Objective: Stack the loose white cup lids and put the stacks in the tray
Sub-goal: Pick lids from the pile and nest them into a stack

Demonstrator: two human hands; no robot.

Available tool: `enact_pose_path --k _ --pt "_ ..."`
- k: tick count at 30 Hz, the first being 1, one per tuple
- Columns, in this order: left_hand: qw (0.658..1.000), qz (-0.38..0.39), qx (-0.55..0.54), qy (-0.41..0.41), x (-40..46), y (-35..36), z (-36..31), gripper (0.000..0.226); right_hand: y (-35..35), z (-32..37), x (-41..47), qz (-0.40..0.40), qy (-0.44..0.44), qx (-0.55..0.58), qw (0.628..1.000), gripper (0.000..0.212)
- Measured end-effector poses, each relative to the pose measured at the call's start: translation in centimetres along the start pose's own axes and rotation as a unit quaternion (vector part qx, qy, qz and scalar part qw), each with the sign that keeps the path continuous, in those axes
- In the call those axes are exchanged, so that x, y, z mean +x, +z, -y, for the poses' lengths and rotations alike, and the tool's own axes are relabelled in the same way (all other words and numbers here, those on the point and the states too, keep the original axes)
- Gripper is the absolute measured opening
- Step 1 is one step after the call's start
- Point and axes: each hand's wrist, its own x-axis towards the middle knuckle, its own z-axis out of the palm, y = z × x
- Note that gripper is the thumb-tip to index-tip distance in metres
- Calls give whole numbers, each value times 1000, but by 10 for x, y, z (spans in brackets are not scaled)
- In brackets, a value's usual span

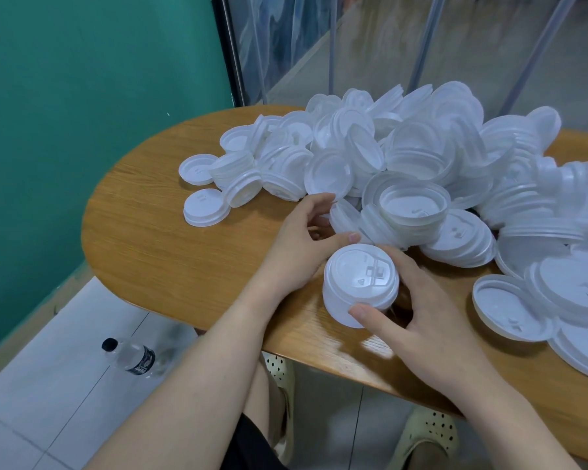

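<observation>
A short stack of white cup lids point(358, 283) stands on the wooden table point(157, 245) near its front edge. My right hand point(418, 310) curls round the stack's right side, thumb on its front wall. My left hand point(302, 242) sits at the stack's upper left, its thumb lying above the top lid and its fingers curled round a loose lid point(343, 215) at the pile's edge. A big heap of loose white lids point(421, 157) covers the table's far and right part. No tray is in view.
Two single lids point(202, 207) lie apart at the heap's left. Bare wood spreads over the table's left end. A clear water bottle point(133, 357) lies on the tiled floor below. A green wall stands left, and glass panels behind the table.
</observation>
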Motion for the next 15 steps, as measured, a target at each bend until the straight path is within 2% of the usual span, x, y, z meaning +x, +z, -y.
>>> enact_pose_path --k 5,11,15 --pt "996 -59 -63 6 -4 -10 2 74 1 -1 0 0 12 -3 1000 73" --pt "986 -100 -133 4 -22 -26 -2 53 0 0 -1 4 17 -7 1000 72" --pt "986 -129 -107 12 -25 -38 4 52 0 1 -1 1 20 -6 1000 69"
